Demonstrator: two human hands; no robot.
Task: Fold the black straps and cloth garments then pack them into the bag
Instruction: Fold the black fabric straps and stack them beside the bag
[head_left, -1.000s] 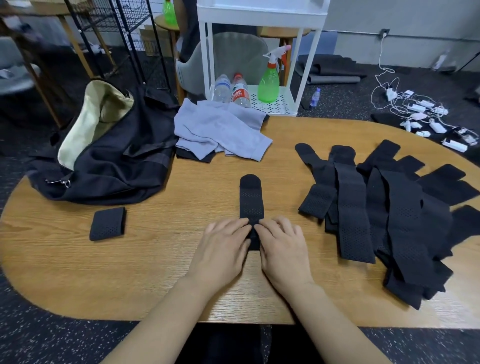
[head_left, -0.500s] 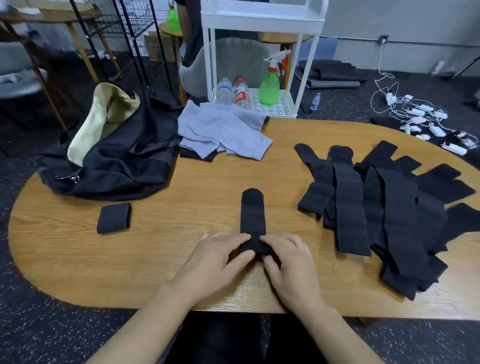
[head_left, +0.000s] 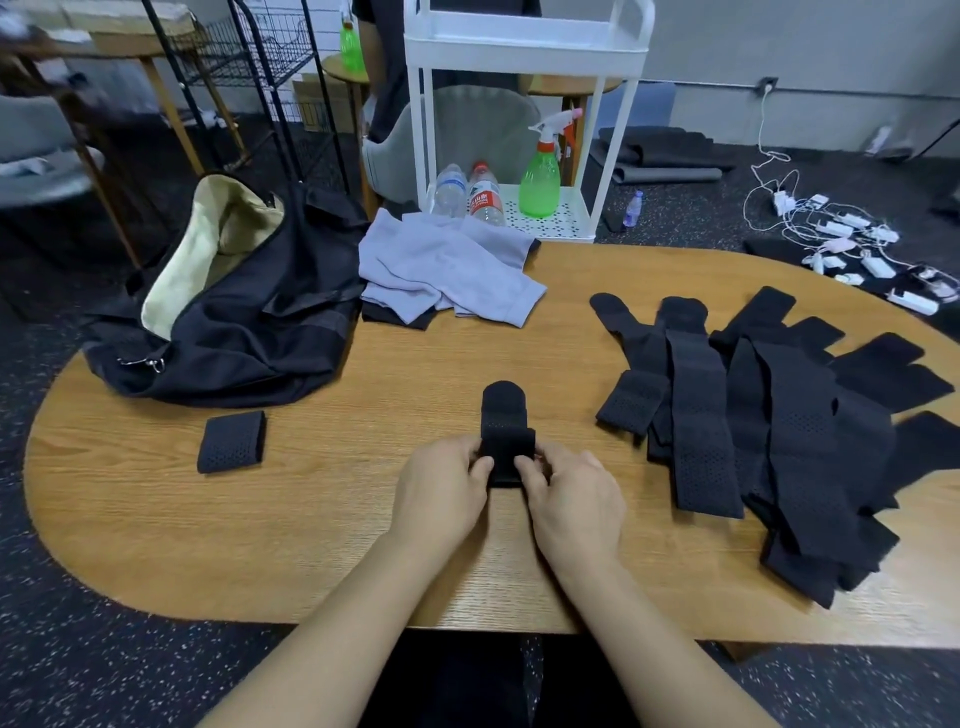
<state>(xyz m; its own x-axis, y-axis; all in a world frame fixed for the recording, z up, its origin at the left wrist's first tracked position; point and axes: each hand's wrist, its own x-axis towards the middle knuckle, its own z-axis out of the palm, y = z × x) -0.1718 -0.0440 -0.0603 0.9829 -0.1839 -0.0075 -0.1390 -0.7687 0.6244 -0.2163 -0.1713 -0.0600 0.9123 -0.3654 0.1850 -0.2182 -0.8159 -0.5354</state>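
A black perforated strap (head_left: 505, 415) lies in front of me on the wooden table (head_left: 311, 519), its near end doubled over. My left hand (head_left: 441, 493) and my right hand (head_left: 574, 501) each pinch a side of that folded end. A folded black strap (head_left: 231, 441) rests to the left. A pile of several unfolded black straps (head_left: 769, 431) spreads over the right side. Grey cloth garments (head_left: 447, 270) lie crumpled at the back. The black bag (head_left: 234, 322) sits open at the back left, showing its cream lining.
A white trolley (head_left: 519, 104) with two water bottles and a green spray bottle stands behind the table. Black wire racks and wooden furniture stand at the back left. Chargers and cables (head_left: 852, 244) lie on the floor at the right.
Both hands went from pressing flat on the strap's near end to lifting it and folding it forward over the rest. The strap now looks shorter.
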